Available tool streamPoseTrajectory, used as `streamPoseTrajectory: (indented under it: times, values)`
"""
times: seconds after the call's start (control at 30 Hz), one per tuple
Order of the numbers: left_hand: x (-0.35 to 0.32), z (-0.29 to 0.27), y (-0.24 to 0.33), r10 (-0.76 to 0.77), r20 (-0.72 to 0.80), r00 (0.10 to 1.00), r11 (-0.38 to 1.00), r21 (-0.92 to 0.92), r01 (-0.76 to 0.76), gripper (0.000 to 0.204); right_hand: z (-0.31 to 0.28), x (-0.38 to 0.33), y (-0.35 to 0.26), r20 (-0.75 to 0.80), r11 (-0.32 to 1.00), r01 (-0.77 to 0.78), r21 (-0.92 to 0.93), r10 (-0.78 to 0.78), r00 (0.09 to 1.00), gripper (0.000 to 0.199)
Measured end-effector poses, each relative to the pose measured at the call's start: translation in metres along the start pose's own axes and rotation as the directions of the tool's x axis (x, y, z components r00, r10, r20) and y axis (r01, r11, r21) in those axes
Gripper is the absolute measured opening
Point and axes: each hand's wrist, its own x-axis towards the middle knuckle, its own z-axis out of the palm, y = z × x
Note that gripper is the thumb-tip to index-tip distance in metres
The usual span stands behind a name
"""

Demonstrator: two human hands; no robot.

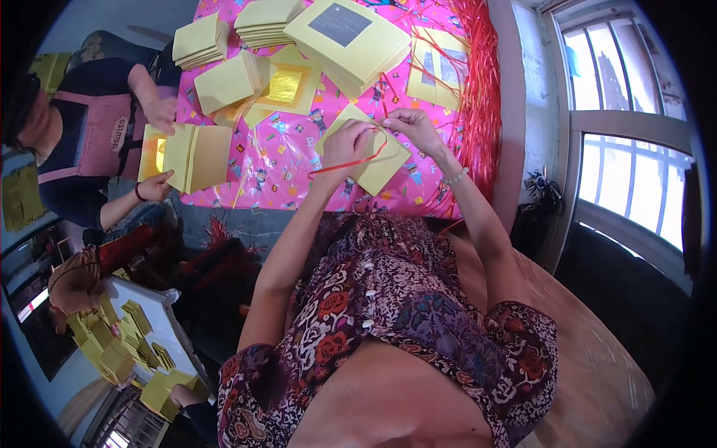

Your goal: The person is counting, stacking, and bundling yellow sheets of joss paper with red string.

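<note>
A small yellow paper stack (382,166) lies at a slant near the table's front edge. My left hand (346,146) rests over its left side, fingers closed on a thin red plastic ribbon (349,163) that trails to the left across the wrist. My right hand (415,128) pinches another stretch of this ribbon between thumb and fingers, just above the stack's right corner. Between the hands the ribbon makes a loop. The left fingertips are partly hidden behind that hand.
A thick yellow bundle (351,45) with a grey patch and several yellow stacks (200,43) occupy the far side of the pink tablecloth (276,168). Red ribbon strands (482,112) hang along the right edge. At left, a co-worker (89,142) handles yellow paper.
</note>
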Motion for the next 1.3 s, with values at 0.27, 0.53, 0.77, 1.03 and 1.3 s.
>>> streamPoseTrajectory:
  times: [0.27, 0.53, 0.77, 1.03, 1.3]
  values:
    - [0.009, 0.013, 0.015, -0.397, -0.092, 0.913, 0.908, 0.108, 0.405, 0.021, 0.033, -0.027, -0.037, -0.253, 0.886, 0.093, -0.454, -0.229, 0.940, 0.012]
    - [-0.005, 0.021, 0.006, -0.258, -0.133, 0.957, 0.966, -0.014, 0.258, 0.024, 0.088, -0.044, -0.053, -0.370, 0.849, 0.160, -0.504, -0.379, 0.848, 0.013]
    - [-0.011, 0.021, -0.010, -0.283, 0.030, 0.959, 0.951, 0.139, 0.276, 0.022, 0.094, -0.048, -0.044, -0.447, 0.868, 0.105, -0.485, -0.349, 0.823, 0.014]
    - [-0.006, 0.026, -0.015, -0.130, -0.072, 0.989, 0.977, -0.180, 0.115, 0.019, 0.085, -0.062, -0.020, -0.675, 0.946, 0.170, -0.276, -0.317, 0.667, 0.009]
    - [-0.007, 0.024, -0.013, -0.081, 0.018, 0.997, 0.948, -0.307, 0.082, 0.018, 0.066, -0.042, -0.004, -0.515, 0.884, -0.004, -0.467, -0.268, 0.814, 0.023]
